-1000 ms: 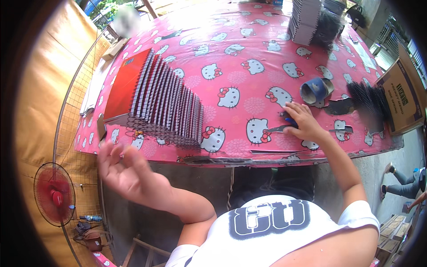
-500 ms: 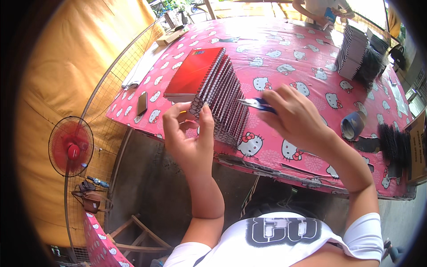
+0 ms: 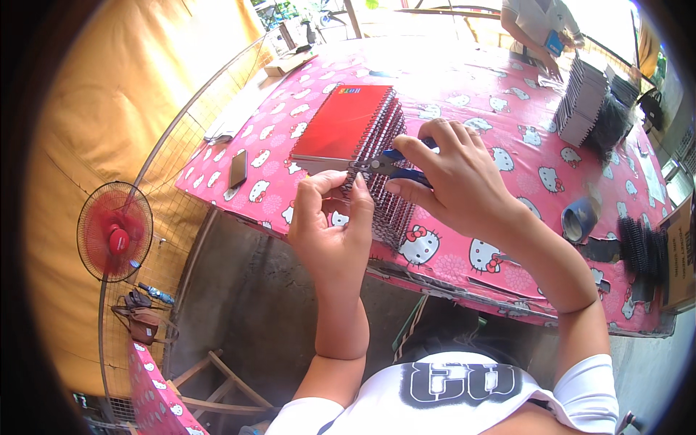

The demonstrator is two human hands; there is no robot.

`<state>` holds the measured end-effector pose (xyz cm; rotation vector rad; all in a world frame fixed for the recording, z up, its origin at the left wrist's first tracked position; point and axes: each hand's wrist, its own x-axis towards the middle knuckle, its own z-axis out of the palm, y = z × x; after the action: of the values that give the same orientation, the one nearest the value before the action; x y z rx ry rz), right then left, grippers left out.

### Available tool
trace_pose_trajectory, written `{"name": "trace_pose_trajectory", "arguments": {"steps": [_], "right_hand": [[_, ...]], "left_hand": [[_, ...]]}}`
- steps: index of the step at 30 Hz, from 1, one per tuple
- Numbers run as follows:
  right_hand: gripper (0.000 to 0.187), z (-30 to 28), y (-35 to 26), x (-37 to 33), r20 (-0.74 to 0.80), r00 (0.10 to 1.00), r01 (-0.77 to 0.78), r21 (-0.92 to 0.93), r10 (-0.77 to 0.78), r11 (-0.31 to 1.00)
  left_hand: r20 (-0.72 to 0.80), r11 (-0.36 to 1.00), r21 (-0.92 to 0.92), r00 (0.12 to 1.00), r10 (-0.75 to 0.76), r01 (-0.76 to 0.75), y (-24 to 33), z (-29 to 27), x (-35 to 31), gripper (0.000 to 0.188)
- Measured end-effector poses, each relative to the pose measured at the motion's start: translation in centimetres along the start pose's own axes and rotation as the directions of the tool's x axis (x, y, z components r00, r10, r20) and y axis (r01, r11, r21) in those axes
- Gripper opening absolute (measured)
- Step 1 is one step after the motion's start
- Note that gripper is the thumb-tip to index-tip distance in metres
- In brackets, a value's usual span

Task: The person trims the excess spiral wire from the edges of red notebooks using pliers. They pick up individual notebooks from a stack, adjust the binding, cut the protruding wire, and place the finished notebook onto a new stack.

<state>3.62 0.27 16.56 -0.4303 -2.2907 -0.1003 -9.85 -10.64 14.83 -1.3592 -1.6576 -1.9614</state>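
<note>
A stack of spiral-bound notebooks [image 3: 341,125] with a red cover on top stands on the pink table, its wire-bound spines facing right. My left hand [image 3: 330,228] pinches the near end of the spines between thumb and fingers. In my right hand [image 3: 464,177] are blue-handled cutting pliers [image 3: 397,167], handles spread somewhat. Their metal jaws touch or nearly touch the near end of the top notebook's wire coil, just above my left fingertips. The exact contact at the wire is too small to make out.
A phone [image 3: 238,170] lies left of the stack. On the right are a tape roll [image 3: 578,220], black coils [image 3: 635,245] and a cardboard box [image 3: 678,250]. Another notebook stack [image 3: 581,103] stands far right, near a person [image 3: 540,29]. A fan [image 3: 114,230] stands left.
My right hand has brought the pliers left and onto the near end of the top coil. My left hand has moved slightly right along with the shifted view. The far person's arm has lowered.
</note>
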Motion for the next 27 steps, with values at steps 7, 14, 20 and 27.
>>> {"name": "trace_pose_trajectory", "arguments": {"steps": [7,14,20,27], "right_hand": [[0.06,-0.3,1.7,0.8,-0.003,0.998,0.067,-0.04,-0.067,0.997],[0.057,-1.4,0.7,2.5,0.453,0.867,-0.207,-0.046,0.205,0.977],[0.054,-0.4,1.1,-0.5,0.09,0.99,-0.118,0.052,0.113,0.992],[0.055,0.1,0.6,0.1,0.01,0.998,-0.056,-0.031,0.056,0.998]], "left_hand": [[0.024,0.998,-0.063,0.999,0.032,-0.03,-0.5,0.0,0.2,0.013],[0.002,0.99,-0.131,0.998,-0.059,0.059,-0.5,-0.1,0.2,0.013],[0.038,0.953,-0.201,0.974,-0.223,0.226,0.6,-0.1,0.2,0.02],[0.079,0.958,-0.174,0.973,-0.217,0.227,0.8,-0.2,0.5,0.025]]}}
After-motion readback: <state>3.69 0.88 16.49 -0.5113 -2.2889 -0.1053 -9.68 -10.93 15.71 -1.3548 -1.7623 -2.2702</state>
